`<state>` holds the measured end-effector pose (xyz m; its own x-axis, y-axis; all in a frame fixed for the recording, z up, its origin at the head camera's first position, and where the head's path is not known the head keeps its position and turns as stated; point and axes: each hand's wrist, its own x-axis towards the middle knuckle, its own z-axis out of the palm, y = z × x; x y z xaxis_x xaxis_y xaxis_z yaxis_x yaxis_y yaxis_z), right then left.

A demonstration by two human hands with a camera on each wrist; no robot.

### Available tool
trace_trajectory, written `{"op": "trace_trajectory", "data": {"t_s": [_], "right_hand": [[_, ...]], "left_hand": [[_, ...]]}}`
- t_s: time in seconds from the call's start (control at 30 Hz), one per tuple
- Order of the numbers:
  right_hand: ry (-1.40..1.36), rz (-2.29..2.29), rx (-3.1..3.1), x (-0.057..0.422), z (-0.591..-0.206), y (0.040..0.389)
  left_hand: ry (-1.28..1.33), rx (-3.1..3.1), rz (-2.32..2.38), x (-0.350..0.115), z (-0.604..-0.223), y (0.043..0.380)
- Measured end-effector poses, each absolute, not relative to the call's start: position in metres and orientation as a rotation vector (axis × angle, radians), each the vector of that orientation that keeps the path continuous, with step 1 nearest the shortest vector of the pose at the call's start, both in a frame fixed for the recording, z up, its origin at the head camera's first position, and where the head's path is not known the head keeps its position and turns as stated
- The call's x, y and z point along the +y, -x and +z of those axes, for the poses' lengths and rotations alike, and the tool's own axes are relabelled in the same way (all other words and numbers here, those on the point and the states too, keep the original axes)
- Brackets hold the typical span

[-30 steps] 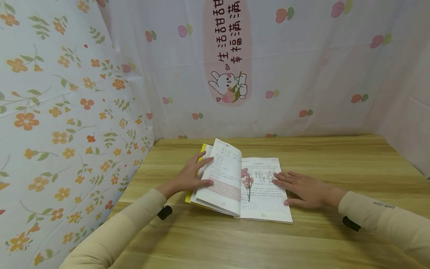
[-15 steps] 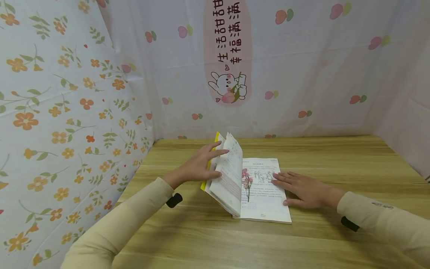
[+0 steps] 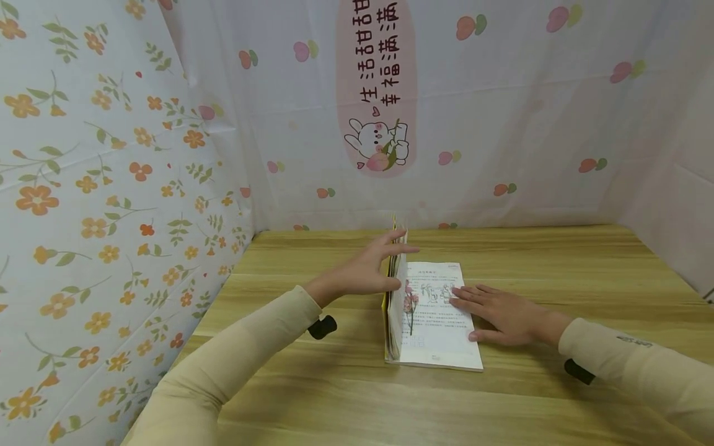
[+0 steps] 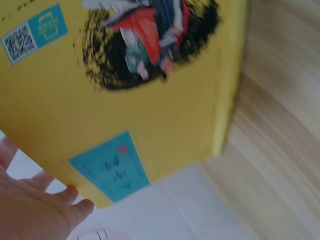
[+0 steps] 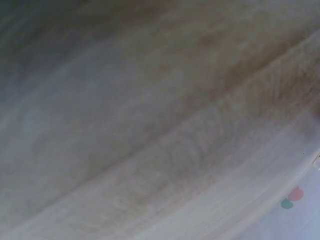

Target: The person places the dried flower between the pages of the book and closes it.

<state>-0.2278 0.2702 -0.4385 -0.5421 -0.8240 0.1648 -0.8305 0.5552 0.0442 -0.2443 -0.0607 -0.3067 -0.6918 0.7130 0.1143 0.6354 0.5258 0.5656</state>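
Note:
An open book (image 3: 440,344) lies on the wooden table, its left half standing nearly upright along the spine. My left hand (image 3: 362,272) holds this raised half by its outer edge, fingers reaching past it to the page side. In the left wrist view the yellow cover (image 4: 175,130) shows, with fingertips (image 4: 84,206) at its lower corner. A sprig of pink pressed flowers (image 3: 411,303) lies on the right page close to the spine. My right hand (image 3: 502,314) rests flat on that page's right edge, fingers straight. The right wrist view is blurred and dark.
The wooden table (image 3: 334,406) reaches to a cloth backdrop (image 3: 491,136) with fruit prints and a rabbit drawing. A flowered cloth (image 3: 111,186) hangs along the left side.
My left hand has moved right and lifted the left half of the book from a low slant to nearly upright. The right hand and the flowers have stayed in place.

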Motion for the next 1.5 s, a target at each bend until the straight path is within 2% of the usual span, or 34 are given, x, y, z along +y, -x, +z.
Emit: {"op": "trace_trajectory", "data": {"t_s": [0.47, 0.7, 1.1, 1.5], "right_hand": [[-1.414, 0.071, -2.603, 0.271, -0.439, 0.227], [-1.363, 0.110, -2.706, 0.272, -0.437, 0.225], [-1.423, 0.051, -2.670, 0.273, -0.438, 0.233], [-1.362, 0.044, -2.776, 0.270, -0.435, 0.229]], "left_hand": [[-1.134, 2.774, 0.783, 0.012, -0.329, 0.229], [-1.171, 2.802, 0.835, 0.029, -0.346, 0.225], [-1.403, 2.609, 1.149, 0.011, -0.379, 0.238], [-1.354, 2.657, 0.648, -0.036, -0.409, 0.238]]}}
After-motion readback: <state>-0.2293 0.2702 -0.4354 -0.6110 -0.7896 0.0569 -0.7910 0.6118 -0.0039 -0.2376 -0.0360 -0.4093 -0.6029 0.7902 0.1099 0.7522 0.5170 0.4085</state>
